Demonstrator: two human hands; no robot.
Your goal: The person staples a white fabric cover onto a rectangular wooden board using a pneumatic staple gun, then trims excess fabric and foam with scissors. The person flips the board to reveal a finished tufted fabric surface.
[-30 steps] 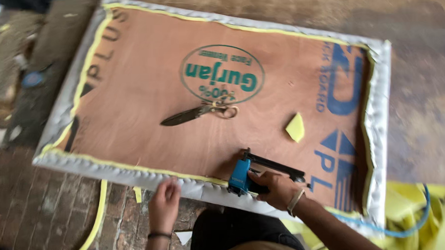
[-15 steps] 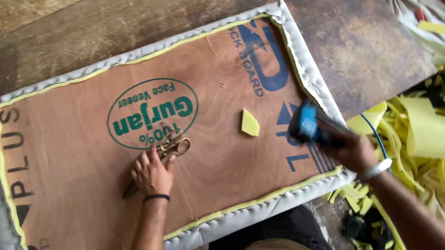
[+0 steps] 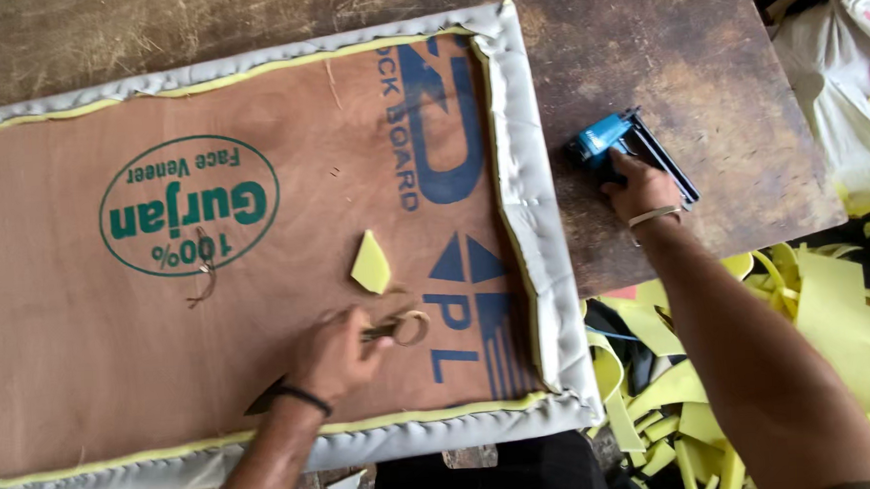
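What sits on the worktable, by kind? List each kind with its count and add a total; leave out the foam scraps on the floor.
Plywood panel wrapped in grey fabric: 1
Scissors, under the left hand: 1
Blue staple gun, under the right hand: 1
Loose yellow foam piece on the panel: 1
Short bit of brown cord on the panel: 1
Total: 5

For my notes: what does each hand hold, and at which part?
Left hand: scissors, gripped mid-length. Right hand: blue staple gun, by its handle.
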